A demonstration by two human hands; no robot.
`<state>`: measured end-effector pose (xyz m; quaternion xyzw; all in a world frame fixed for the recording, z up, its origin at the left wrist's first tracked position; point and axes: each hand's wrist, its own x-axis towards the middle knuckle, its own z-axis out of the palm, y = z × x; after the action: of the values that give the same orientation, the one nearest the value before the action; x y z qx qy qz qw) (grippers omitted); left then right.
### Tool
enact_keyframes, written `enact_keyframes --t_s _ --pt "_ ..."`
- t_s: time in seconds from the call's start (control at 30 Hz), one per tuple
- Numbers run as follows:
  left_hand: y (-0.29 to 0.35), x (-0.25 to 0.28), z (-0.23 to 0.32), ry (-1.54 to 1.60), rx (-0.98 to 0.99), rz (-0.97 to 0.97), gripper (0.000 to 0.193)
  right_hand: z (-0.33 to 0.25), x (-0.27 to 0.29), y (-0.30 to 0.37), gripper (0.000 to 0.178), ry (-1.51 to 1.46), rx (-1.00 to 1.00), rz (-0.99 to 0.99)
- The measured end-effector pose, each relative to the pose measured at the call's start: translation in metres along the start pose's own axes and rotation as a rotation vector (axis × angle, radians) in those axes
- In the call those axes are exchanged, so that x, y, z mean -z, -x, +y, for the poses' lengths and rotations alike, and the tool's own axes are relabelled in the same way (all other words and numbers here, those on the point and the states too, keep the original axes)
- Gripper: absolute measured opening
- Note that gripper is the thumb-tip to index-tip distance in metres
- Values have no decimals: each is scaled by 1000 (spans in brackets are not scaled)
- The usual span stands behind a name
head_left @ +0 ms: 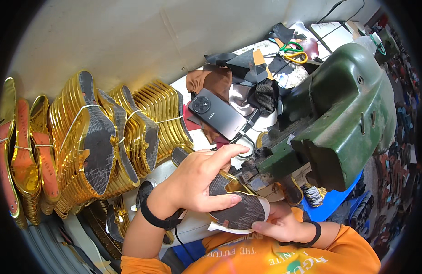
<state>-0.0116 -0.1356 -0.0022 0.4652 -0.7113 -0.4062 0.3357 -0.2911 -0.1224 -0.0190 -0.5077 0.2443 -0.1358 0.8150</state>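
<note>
A white table by a pale wall carries fabric scraps and a phone; banded bundles of gold-edged insoles stand left, a green machine right. Before the machine is a dark, grid-patterned insole, white layer beneath. The left hand, half-curled, lays its thumb across it, grip partly hidden; the right hand pinches its near edge.

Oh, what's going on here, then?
A person at a bench is handling a dark, gold-trimmed sole-shaped piece close to a green machine. The left hand lies over it, thumb on top; the right hand grips its near edge. Tied bundles of gold-edged pieces stand to the left, and a phone lies among scraps behind.
</note>
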Motion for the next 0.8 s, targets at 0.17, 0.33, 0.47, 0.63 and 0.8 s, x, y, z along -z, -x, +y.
enact_keyframes --t_s 0.17,0.33,0.47,0.63,0.8 --pt "0 -1 1 -14 -38 38 76 -4 -2 4 30 -60 -190 76" --pt "3 -2 -1 26 21 30 66 -2 -3 4 30 -13 -130 115" --pt "4 4 3 53 78 17 55 -9 -5 0 27 -39 -131 127" --pt "14 7 -4 111 126 78 51 -10 -9 -12 18 -9 -160 156" --pt "17 13 -9 123 150 114 44 -14 -11 -26 14 8 -188 202"
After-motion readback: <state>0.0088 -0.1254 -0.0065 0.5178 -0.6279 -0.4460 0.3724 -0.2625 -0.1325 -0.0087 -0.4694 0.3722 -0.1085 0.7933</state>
